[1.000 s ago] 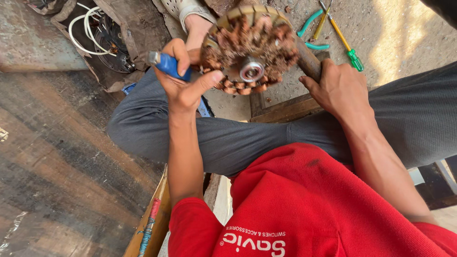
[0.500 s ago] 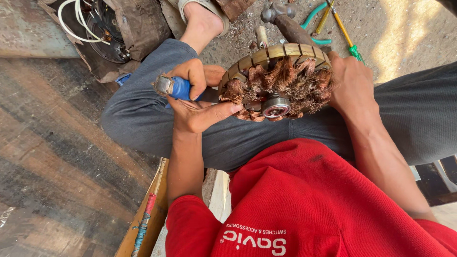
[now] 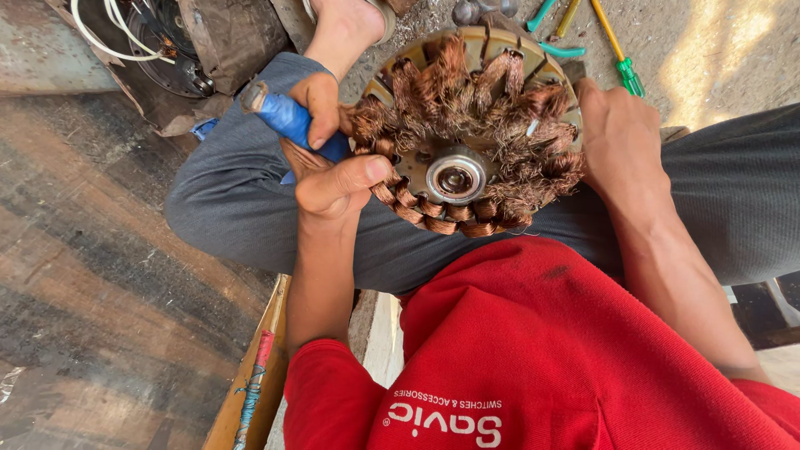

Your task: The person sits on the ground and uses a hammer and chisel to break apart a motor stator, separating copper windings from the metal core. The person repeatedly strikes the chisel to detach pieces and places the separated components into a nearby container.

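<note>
Midway, by the look of it: motor core (image 3: 467,142) on the lap, copper coils frayed but mostly in place, left hand (image 3: 329,167) clamped on blue-handled tool (image 3: 287,121), right hand (image 3: 621,137) gripping the core's rim.

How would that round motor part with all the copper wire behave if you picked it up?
The wound stator probably feels heavy for its size, with a metal core and bearing. Its frayed copper coils look easily snagged or bent. Being round, it might roll; the right hand steadies its edge.
</note>
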`<action>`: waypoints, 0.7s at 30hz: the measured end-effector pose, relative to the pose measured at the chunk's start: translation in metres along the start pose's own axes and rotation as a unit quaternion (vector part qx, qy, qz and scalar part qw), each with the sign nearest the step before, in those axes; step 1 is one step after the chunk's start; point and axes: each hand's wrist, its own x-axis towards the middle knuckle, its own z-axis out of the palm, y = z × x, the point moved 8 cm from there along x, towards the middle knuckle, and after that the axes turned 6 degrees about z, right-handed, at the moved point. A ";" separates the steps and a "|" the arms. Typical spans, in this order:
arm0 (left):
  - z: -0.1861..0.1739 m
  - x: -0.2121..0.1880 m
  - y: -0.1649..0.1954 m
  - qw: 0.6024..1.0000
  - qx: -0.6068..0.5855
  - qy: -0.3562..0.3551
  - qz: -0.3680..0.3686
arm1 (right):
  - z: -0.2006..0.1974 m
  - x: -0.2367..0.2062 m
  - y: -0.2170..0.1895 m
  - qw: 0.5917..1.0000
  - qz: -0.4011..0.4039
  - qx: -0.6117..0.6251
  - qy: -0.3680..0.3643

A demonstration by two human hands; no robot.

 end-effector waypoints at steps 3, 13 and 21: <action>0.003 0.007 0.004 1.000 0.016 0.022 -0.004 | -0.006 -0.002 -0.003 0.998 -0.022 0.025 0.056; 0.008 0.013 0.003 0.991 0.091 0.066 -0.075 | -0.014 0.005 -0.016 1.000 0.004 -0.009 -0.006; -0.028 0.023 -0.012 0.987 0.146 0.067 -0.024 | -0.029 0.013 -0.031 0.996 0.066 0.000 -0.063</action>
